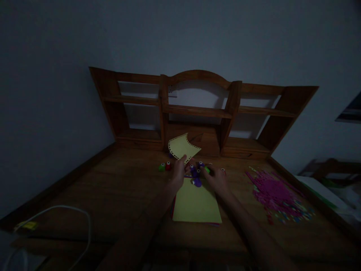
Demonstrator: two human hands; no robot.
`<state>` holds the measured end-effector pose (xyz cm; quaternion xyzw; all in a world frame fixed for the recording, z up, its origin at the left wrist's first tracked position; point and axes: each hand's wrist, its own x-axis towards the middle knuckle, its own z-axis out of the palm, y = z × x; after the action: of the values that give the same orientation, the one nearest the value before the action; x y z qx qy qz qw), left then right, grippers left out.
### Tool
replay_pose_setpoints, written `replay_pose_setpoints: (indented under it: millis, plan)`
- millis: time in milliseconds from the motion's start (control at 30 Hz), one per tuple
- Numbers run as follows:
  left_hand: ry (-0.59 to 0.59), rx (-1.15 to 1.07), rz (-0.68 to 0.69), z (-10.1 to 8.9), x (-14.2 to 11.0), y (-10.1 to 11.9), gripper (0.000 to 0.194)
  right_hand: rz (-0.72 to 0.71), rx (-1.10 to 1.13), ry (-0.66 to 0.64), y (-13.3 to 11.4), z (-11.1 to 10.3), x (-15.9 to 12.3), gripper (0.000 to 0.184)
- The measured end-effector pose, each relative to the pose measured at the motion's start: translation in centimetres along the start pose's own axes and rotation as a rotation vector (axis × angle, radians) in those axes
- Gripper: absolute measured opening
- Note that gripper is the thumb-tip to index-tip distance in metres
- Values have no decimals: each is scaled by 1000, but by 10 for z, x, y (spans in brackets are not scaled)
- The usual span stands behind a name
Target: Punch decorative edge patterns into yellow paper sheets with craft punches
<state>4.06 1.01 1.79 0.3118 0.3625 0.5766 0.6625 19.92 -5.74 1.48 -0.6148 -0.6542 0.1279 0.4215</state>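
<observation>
A pale yellow sheet (182, 146) with a row of dark holes or marks along its edges stands curled upward. My left hand (179, 170) is closed on its lower corner, thumb on top. My right hand (216, 178) has its fingers bent around a small green piece (207, 169), which looks pinched, though the dim light blurs the grip. Several small purple pieces (194, 172) with pale round tops cluster between my hands. Another purple piece (197, 183) lies on the top edge of a stack of yellow paper (197, 203), where red and purple sheets peek out underneath.
Left of my hands are a green piece (161, 167) and a red piece (168, 166). A pile of pink strips (272, 190) with small coloured bits lies on the right of the wooden desk (126, 192). Shelves (197, 110) rise behind. A white cable (88, 226) loops at front left.
</observation>
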Motion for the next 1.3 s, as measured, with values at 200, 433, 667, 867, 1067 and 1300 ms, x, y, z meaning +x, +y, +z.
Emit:
replay_pose_setpoints:
  millis: [200, 433, 667, 867, 1067, 1300]
  plan:
    - [-51, -145, -5, 3, -4, 9, 26, 27, -91, -9, 2, 5, -1, 34]
    - [-142, 0, 197, 7, -9, 7, 37, -72, -163, -45, -1, 2, -4, 30]
    - [-202, 154, 233, 13, -17, 4, 46, -128, -167, -108, -1, 4, -5, 27]
    - [-248, 222, 250, 15, -18, 3, 62, -151, -174, -89, 5, 4, -2, 17]
    - [-295, 231, 245, 15, -19, 2, 60, -162, -165, -91, 6, 2, -1, 15]
    - [-343, 185, 175, 18, -25, 6, 58, -157, -157, -94, 4, 1, -1, 14]
